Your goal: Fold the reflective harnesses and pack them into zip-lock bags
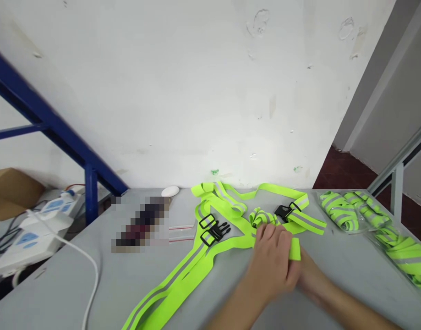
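Observation:
A neon-yellow reflective strap harness (196, 263) with grey stripes lies spread on the table. Black buckle parts show on it: a prong clip (220, 230) beside two slider frames at the middle, and another buckle (283, 211) to the right. My left hand (272, 256) is closed around a bunched part of the strap, and a folded end sticks out by its thumb. Pressed up behind it is my right hand (303, 270), its fingers hidden by the left. Just beyond my fingertips sits a crumpled bundle of strap (262, 217).
Bagged rolled reflective straps (339, 211) lie along the table's right side. A white oval object (170, 191), a pixelated item (141, 224) and clear zip bags (181, 233) are left of the harness. White power strips (35, 240) and a cable (93, 266) occupy the left edge.

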Demonstrator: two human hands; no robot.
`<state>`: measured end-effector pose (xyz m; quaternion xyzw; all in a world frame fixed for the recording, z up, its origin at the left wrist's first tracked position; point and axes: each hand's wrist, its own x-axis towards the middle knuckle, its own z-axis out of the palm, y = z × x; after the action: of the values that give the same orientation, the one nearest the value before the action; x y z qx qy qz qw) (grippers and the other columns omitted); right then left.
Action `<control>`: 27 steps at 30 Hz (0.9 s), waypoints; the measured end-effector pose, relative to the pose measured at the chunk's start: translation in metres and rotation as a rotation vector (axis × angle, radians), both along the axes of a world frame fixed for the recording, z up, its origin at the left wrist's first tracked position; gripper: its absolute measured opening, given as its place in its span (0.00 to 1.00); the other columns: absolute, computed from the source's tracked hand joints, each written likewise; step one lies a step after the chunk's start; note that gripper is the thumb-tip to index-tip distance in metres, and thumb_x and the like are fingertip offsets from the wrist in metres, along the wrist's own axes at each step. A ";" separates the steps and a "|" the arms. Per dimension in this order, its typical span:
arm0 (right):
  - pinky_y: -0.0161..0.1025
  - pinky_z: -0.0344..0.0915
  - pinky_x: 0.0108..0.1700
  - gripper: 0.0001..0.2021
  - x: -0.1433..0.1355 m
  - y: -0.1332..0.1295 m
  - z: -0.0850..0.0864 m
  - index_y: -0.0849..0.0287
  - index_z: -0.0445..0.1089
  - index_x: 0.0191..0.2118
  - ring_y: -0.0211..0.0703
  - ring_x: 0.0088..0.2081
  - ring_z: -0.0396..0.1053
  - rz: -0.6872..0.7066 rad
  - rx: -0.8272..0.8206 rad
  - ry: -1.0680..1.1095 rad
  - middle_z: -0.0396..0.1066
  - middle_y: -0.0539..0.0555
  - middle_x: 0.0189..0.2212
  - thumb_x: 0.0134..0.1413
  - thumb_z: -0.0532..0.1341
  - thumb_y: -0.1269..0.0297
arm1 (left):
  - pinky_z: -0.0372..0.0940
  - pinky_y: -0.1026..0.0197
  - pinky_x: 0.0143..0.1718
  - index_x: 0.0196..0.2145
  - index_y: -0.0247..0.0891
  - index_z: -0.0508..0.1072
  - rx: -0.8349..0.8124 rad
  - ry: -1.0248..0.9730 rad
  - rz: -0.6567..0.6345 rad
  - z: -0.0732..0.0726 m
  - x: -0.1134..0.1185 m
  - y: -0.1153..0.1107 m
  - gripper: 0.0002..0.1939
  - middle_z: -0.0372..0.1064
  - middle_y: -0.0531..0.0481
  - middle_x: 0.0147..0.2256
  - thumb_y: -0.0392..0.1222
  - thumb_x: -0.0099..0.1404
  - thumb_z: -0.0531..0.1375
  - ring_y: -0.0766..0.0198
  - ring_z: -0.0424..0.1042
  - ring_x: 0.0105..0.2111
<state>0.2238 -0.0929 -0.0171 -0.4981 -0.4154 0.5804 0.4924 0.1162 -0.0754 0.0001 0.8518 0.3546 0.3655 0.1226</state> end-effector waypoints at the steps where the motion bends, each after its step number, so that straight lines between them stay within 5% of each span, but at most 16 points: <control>1: 0.44 0.65 0.42 0.11 0.001 0.000 0.000 0.56 0.72 0.37 0.51 0.40 0.69 0.010 -0.018 0.003 0.74 0.53 0.34 0.47 0.61 0.59 | 0.58 0.45 0.44 0.38 0.37 0.66 -0.035 0.086 0.057 0.001 0.002 0.001 0.10 0.67 0.43 0.38 0.35 0.56 0.52 0.52 0.63 0.38; 5: 0.49 0.63 0.49 0.17 0.009 -0.001 -0.003 0.55 0.73 0.44 0.53 0.44 0.69 0.126 -0.171 0.086 0.76 0.55 0.39 0.47 0.63 0.56 | 0.52 0.41 0.56 0.41 0.37 0.67 -0.100 0.189 0.161 0.005 0.006 0.002 0.12 0.63 0.41 0.54 0.35 0.59 0.52 0.47 0.59 0.54; 8: 0.49 0.62 0.51 0.17 0.019 -0.003 -0.006 0.52 0.74 0.42 0.52 0.47 0.68 0.219 -0.266 0.184 0.76 0.53 0.41 0.45 0.67 0.54 | 0.38 0.37 0.63 0.44 0.36 0.67 -0.111 0.234 0.143 0.009 0.006 0.001 0.13 0.47 0.42 0.67 0.39 0.63 0.52 0.45 0.39 0.67; 13: 0.45 0.61 0.53 0.21 0.024 -0.002 -0.006 0.51 0.76 0.37 0.52 0.54 0.65 0.213 -0.321 0.396 0.74 0.53 0.46 0.39 0.69 0.44 | 0.27 0.35 0.66 0.56 0.35 0.64 -0.208 0.266 0.067 0.014 0.002 0.004 0.24 0.32 0.46 0.70 0.52 0.71 0.45 0.50 0.25 0.69; 18: 0.43 0.64 0.49 0.23 0.015 0.001 -0.003 0.53 0.75 0.43 0.53 0.56 0.63 0.133 -0.362 0.409 0.73 0.54 0.50 0.41 0.68 0.45 | 0.25 0.36 0.66 0.65 0.35 0.54 -0.326 0.138 -0.024 0.011 -0.001 0.009 0.28 0.35 0.46 0.69 0.49 0.73 0.42 0.51 0.27 0.69; 23: 0.38 0.66 0.39 0.18 0.010 0.005 -0.001 0.55 0.73 0.46 0.48 0.45 0.71 0.023 -0.294 0.333 0.76 0.53 0.44 0.52 0.62 0.51 | 0.39 0.39 0.66 0.64 0.41 0.58 -0.535 -0.450 -0.158 0.009 0.003 0.002 0.25 0.50 0.43 0.66 0.48 0.74 0.42 0.51 0.41 0.68; 27: 0.35 0.60 0.24 0.21 0.017 0.011 0.002 0.60 0.72 0.44 0.48 0.33 0.72 -0.115 -0.331 0.189 0.77 0.55 0.38 0.52 0.59 0.48 | 0.52 0.45 0.63 0.48 0.42 0.68 -0.407 -1.123 0.189 0.002 -0.001 0.011 0.14 0.64 0.42 0.59 0.49 0.70 0.53 0.54 0.60 0.61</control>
<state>0.2404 -0.0819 -0.0154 -0.5384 -0.2368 0.6559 0.4730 0.1155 -0.0645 0.0020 0.4530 0.3727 0.6934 0.4185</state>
